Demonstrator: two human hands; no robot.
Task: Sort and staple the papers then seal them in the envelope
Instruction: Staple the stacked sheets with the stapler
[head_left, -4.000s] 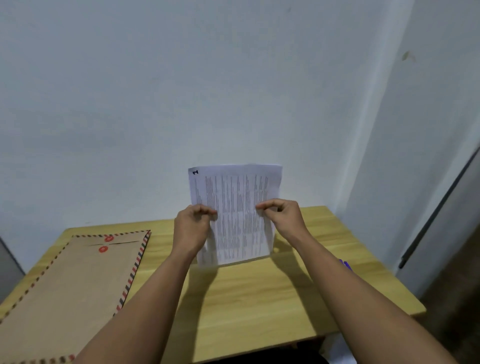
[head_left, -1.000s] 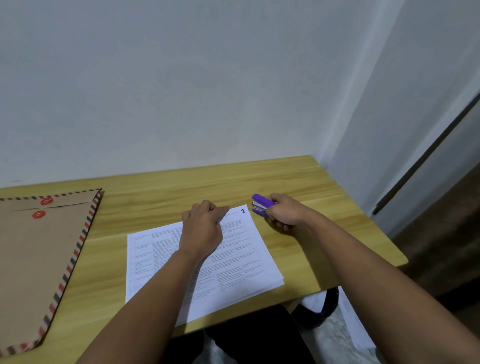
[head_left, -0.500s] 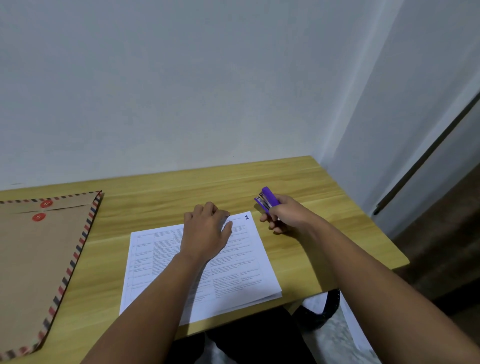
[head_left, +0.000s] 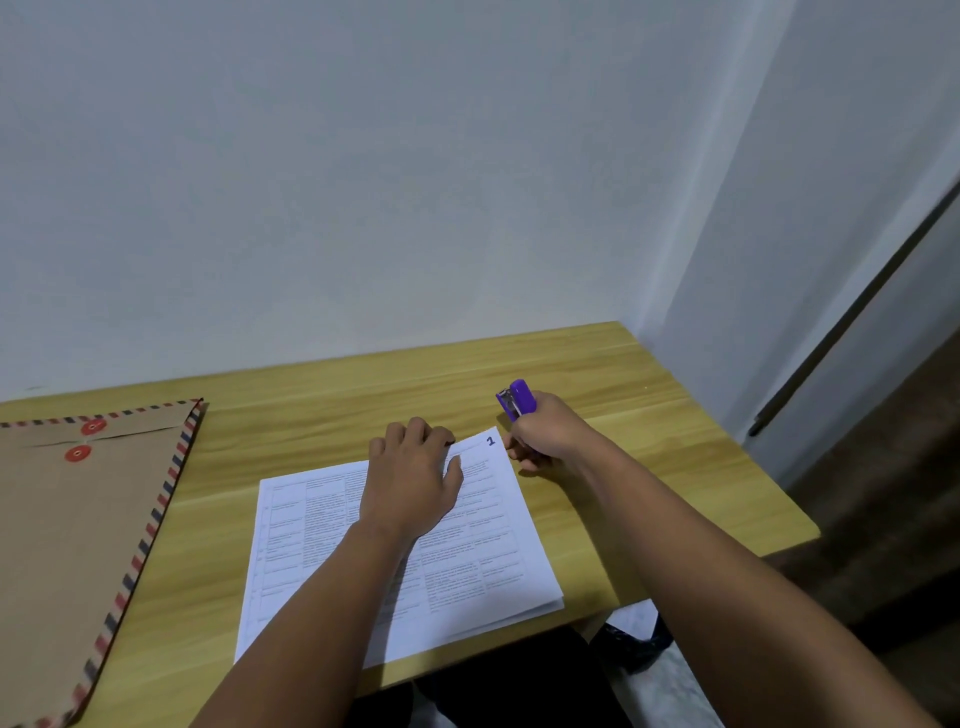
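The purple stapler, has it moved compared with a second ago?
Yes. The purple stapler, gripped by the right hand, has tipped up from lying low beside the papers; its nose now points up, just right of the corner numbered 1.

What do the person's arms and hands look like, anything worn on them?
Both forearms are bare as far as the picture shows: no sleeves reach into view. The left hand and the right hand wear no gloves, and no watch, bracelet or ring shows on the visible sides. The fingers look short-nailed where the thumb shows, though details are small. No markings are visible.
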